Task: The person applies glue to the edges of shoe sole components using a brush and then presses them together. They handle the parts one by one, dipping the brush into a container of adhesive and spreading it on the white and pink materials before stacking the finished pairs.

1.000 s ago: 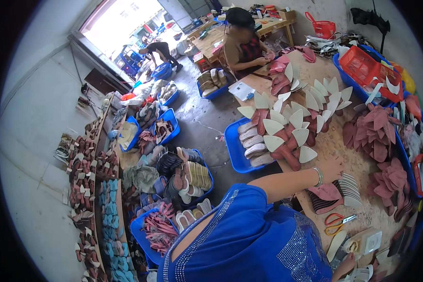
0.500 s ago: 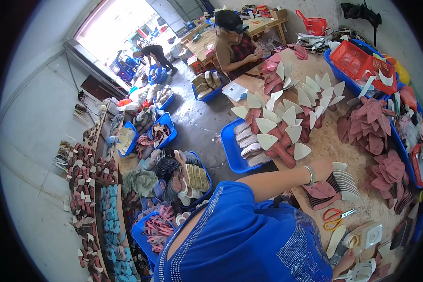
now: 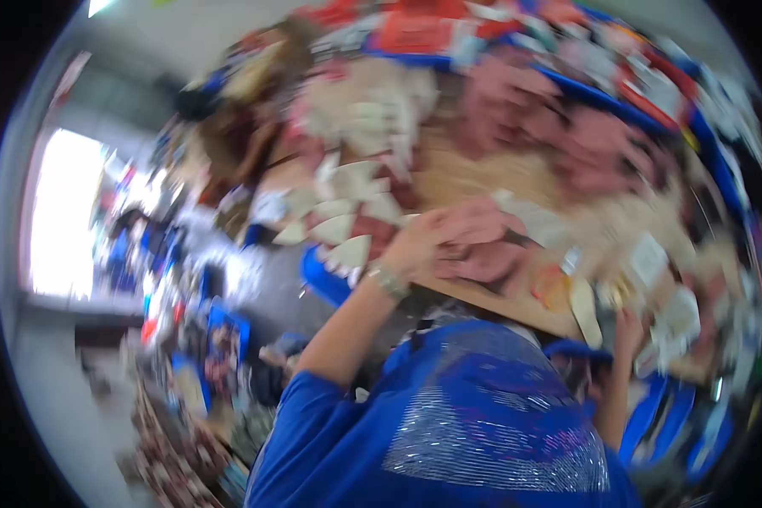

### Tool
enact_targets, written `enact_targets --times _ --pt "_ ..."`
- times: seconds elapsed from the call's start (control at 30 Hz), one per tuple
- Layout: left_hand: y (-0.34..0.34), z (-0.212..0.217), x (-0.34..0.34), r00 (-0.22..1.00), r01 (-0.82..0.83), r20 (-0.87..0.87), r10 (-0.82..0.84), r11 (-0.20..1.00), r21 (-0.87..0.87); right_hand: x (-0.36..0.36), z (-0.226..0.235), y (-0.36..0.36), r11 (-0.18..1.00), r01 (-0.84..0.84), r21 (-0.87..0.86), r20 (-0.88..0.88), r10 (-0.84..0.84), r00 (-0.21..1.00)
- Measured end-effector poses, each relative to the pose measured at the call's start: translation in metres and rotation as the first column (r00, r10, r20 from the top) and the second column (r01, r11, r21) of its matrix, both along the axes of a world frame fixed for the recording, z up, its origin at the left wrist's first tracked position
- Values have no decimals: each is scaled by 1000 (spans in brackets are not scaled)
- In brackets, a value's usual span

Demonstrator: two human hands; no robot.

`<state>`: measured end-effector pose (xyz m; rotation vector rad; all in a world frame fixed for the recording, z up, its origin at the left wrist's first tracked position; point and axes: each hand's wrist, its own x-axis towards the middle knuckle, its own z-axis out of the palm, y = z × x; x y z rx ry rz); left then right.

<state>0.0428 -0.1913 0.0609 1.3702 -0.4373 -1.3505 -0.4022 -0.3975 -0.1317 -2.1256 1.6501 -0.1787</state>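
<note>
The picture is heavily motion-blurred. My left hand [image 3: 416,244], with a bracelet at the wrist, reaches up to the wooden worktable [image 3: 491,298] and rests against a pile of pink shoe-upper pieces [image 3: 474,241]. Whether it grips one is lost in the blur. My right hand [image 3: 626,326] is raised at the table's near edge, next to a cream insole-shaped piece [image 3: 584,311]. I cannot make out its fingers. My blue sequinned top [image 3: 483,423] fills the lower middle.
Cream triangular pieces [image 3: 347,216] lie fanned out left of my left hand, above a blue tray [image 3: 323,279]. More pink pieces [image 3: 584,144] and blue and red bins [image 3: 415,34] crowd the far table. Blue crates [image 3: 216,339] stand on the floor at left.
The view has swung and tilted sharply, turning everything to blur. My left hand stays at the pink pieces; my right hand now shows at the table edge.
</note>
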Motion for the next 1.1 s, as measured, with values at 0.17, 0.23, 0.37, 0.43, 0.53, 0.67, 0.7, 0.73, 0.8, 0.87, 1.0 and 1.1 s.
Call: enact_targets --times 0.17,0.23,0.37,0.43,0.53,0.67,0.7,0.73,0.8,0.87,1.0,1.1 --pt "-16 -35 -67 949 202 -266 -169 974 100 0 -7 8 970 245 1 149 -242 959" --pt "-24 -43 -81 929 287 -277 -244 950 126 -3 1 12 945 325 37 215 -325 921" --pt "-36 -65 -109 915 340 -292 -279 922 184 -11 -1 19 909 414 39 271 -409 872" --pt "-36 -81 -114 917 334 -303 -260 915 226 -4 -2 24 921 389 8 211 -382 900" --pt "-43 -99 -121 898 366 -348 -270 897 247 2 -11 26 948 288 -136 192 -260 946" --pt "-54 -117 -135 889 384 -372 -268 879 284 12 -22 20 946 241 -218 41 -238 970" --pt "-55 -121 -137 891 382 -368 -267 879 285 14 -22 18 957 182 -225 -25 -193 981" --pt "-56 -124 -139 892 380 -365 -266 879 287 14 -21 17 962 189 -196 -19 -196 980" --pt "-55 -130 -142 892 379 -368 -263 879 291 13 -16 18 970 200 -138 -8 -203 979" --pt "-54 -134 -145 891 375 -376 -253 878 299 12 -8 27 968 199 -154 -27 -206 978" --pt "-53 -136 -144 883 368 -408 -233 882 295 8 -3 61 952 111 -286 -96 -143 985" --pt "-52 -137 -140 896 352 -389 -214 877 328 5 -8 87 955 191 -227 -29 -202 979"
